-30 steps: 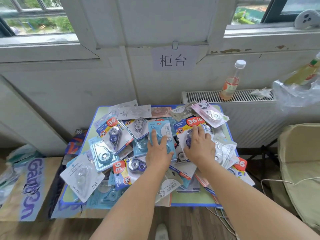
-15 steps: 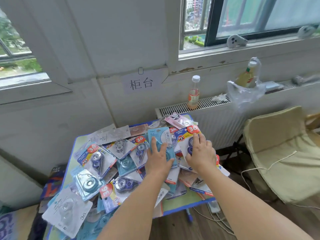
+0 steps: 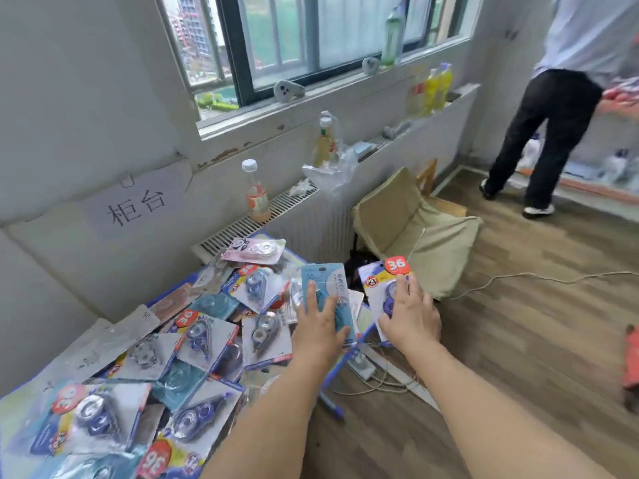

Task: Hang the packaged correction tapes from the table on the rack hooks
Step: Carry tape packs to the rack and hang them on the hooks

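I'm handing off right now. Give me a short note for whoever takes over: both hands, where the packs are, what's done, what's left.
Left hand: holds a light blue pack, lifted over the table's right edge.
Right hand: holds a white pack with a red 36 sticker, off the table, over the floor.
Table: heaped with many more correction tape packs.
Rack hooks: not identifiable in this view.
Done: two packs picked up; none seen hung.
Left: carry these two to the rack, hang them, then return for the pile.

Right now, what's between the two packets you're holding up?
In the head view, no packet sits between the light blue packet in my left hand and the white 36 packet in my right hand, only dark clutter behind.
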The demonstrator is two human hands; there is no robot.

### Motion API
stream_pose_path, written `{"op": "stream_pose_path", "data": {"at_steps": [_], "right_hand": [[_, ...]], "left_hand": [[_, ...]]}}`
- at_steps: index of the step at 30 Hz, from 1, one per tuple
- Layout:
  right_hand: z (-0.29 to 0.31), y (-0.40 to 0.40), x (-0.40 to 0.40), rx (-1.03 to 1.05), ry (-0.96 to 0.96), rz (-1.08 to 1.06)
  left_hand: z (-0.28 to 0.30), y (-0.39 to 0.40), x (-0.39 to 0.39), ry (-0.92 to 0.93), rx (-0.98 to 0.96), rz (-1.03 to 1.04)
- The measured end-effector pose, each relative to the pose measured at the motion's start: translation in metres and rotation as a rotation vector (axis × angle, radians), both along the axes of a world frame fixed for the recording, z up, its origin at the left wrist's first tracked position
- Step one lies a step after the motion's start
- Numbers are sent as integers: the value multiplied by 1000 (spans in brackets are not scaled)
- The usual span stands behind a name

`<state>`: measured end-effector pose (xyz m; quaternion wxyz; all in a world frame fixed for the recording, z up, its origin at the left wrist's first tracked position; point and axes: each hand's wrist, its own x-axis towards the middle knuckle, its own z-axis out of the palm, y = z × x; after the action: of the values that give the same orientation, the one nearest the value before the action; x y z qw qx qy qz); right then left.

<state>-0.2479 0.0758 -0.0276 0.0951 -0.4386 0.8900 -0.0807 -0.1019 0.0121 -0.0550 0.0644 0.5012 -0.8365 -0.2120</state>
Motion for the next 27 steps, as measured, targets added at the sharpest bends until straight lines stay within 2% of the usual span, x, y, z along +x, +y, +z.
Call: {"op": "stream_pose_path", "data": {"at_steps": [10,21,27], "right_hand": [[11,159,-75,-38,12,-449],[16,411,-156,-44,53,-814],[14,521,-185,-54,38,-1002]], "left_hand": [[12,103,-117,12,-34,-412],[19,323,-244,-15,-42,-787],[23,431,-298,-14,-49,-993]]}}
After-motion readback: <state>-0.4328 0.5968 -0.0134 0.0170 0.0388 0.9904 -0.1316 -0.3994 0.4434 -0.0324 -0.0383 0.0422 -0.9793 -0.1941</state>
